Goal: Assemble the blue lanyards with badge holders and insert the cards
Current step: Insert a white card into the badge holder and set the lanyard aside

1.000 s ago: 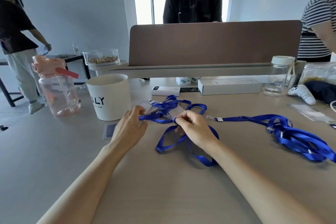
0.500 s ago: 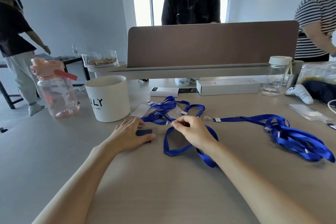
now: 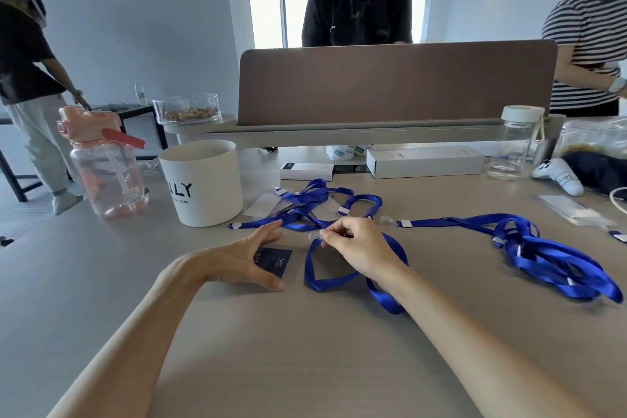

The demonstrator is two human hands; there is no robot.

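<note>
Pinches glossy blue ribbon lanyard (image 3: 325, 283) in curled right hand (image 3: 359, 248), rests spread left hand (image 3: 237, 258) on dark rectangular card (image 3: 276, 256) beside it, atop matte beige table (image 3: 305, 366).

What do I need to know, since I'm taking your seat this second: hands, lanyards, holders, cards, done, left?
Left hand: fingers straight, resting on the dark blue card.
Right hand: pinches the end of the near lanyard, whose loop lies by the wrist.
Far tangle of lanyards lies among clear holders by the white cup; loose pile sits to the right.
Done: nothing plainly finished; whether the card is sleeved, I cannot tell.
Left: join holder and pinched lanyard, insert card, then the pile.
</note>
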